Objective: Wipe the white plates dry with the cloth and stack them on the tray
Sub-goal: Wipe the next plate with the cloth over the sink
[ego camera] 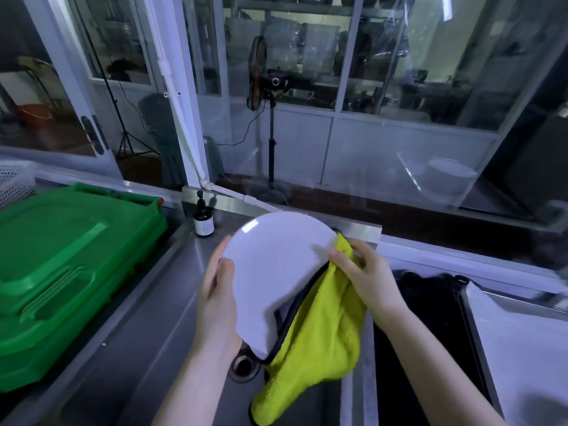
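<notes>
While the left hand grips the round white plate by its rim above the steel sink, the right hand pinches the yellow-green microfibre cloth against its edge.

Left hand is gripping white plate by its left rim, tilted over the sink; right hand is pinching yellow cloth against plate's right edge.

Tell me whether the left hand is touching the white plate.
Touching. The head view shows the left hand gripping the white plate at its left rim: thumb on the face, fingers behind the edge. The cloth is at the opposite rim.
</notes>
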Demonstrator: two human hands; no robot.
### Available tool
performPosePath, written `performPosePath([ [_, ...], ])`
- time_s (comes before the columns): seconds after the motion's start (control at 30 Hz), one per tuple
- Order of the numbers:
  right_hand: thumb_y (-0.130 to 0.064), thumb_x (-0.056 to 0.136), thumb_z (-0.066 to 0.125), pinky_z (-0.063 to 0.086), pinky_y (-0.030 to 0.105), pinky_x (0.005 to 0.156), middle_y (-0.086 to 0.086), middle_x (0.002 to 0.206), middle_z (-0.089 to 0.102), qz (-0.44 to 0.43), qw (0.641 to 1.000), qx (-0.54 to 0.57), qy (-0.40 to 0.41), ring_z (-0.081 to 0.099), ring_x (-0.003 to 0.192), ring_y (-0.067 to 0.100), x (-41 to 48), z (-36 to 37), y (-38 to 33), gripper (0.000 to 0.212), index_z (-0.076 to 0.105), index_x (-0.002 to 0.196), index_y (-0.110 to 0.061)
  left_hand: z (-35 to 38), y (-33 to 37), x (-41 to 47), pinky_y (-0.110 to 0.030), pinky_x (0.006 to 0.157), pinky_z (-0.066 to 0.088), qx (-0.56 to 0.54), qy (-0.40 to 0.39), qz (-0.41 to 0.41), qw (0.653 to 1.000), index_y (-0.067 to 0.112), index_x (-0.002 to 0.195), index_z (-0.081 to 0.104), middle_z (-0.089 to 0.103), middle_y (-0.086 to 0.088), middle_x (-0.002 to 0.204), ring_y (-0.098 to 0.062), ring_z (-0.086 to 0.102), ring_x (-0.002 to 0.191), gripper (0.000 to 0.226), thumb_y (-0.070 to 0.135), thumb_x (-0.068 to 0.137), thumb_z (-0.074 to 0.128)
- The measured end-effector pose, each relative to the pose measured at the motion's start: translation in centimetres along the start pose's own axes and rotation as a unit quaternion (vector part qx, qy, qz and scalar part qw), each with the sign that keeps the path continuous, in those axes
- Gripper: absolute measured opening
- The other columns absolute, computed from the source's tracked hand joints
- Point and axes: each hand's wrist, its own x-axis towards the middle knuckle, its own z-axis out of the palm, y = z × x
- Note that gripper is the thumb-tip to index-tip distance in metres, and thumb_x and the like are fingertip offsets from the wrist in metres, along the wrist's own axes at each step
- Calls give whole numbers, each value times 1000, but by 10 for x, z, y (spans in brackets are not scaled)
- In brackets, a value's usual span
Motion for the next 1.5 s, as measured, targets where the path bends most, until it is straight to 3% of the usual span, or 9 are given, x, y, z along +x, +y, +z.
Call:
performPosePath([
  [0.1, -56, 77, 71, 49, 17, 71, -14, 84, 71, 27, 997, 63, -32, 65, 79, 2, -28, 13, 14, 33, 65, 92, -28, 1, 3, 4, -31, 90, 55, -36, 25, -3, 999, 50, 119, 65, 73, 23, 116, -2, 68, 112, 39, 22, 109, 39],
  [0.23, -38, 82, 75, 43, 15, 63, -10, 75, 63, -20, 998, -18, -50, 57, 70, -4, -2, 6, -4, 27, 57, 88, -19, -2, 9, 8, -16, 70, 57, -3, -20, 14, 1000, 52, 125, 62, 72, 23, 118, 1, 69, 105, 42, 21, 108, 39],
  [0.47, -44, 78, 78, 43, 16, 75, -13, 83, 66, -138, 962, -164, -170, 58, 78, 1, 57, -1, -59, 21, 65, 91, -32, 4, 13, 9, -39, 97, 53, 100, -101, 21, 990, 57, 121, 65, 67, 26, 126, -3, 63, 119, 40, 25, 108, 44],
  [0.67, -50, 93, 59, 45, 33, 87, -10, 88, 72, -30, 996, -23, -83, 64, 92, 9, 19, 2, -11, 24, 69, 92, -28, -1, 6, 9, -34, 83, 59, 2, 4, -5, 1000, 53, 123, 65, 70, 22, 122, -5, 69, 110, 39, 27, 106, 41],
  [0.83, -32, 87, 51, 48, 34, 91, -6, 113, 73, 94, 957, 224, -156, 67, 107, 11, -12, 14, -1, 31, 68, 111, -38, 4, 5, 14, -20, 61, 58, -43, 46, -1, 998, 47, 125, 63, 74, 23, 111, -2, 72, 98, 44, 18, 107, 35],
  [1.0, -10, 98, 53, 45, 24, 94, -5, 112, 68, -56, 988, 57, -133, 59, 103, 4, 28, 2, -31, 27, 61, 123, -16, -2, 5, 12, -23, 69, 60, -31, 4, 3, 999, 50, 131, 59, 71, 22, 121, -1, 70, 105, 44, 20, 109, 35],
  [1.13, -15, 97, 59, 36, 2, 92, -13, 118, 64, -137, 975, -78, -156, 54, 106, -9, 54, -3, -53, 36, 59, 133, -16, -6, 13, 12, -30, 79, 54, 24, -25, 11, 999, 54, 128, 61, 67, 26, 124, 2, 66, 110, 42, 24, 109, 39],
  [1.3, -24, 94, 65, 46, 34, 104, -5, 115, 71, -43, 996, 4, -82, 63, 112, 10, 33, 16, -31, 29, 65, 122, -14, 0, 17, 13, -34, 82, 56, -20, 40, 35, 998, 57, 116, 66, 70, 21, 122, -6, 68, 111, 45, 22, 109, 38],
  [1.5, -26, 93, 66, 43, 35, 71, -7, 69, 58, 82, 985, 149, 21, 51, 68, 10, -16, 42, 3, 16, 62, 87, -12, -2, 12, 24, -48, 107, 49, 44, 7, 79, 996, 60, 124, 60, 64, 24, 132, -11, 57, 129, 45, 23, 109, 38],
])
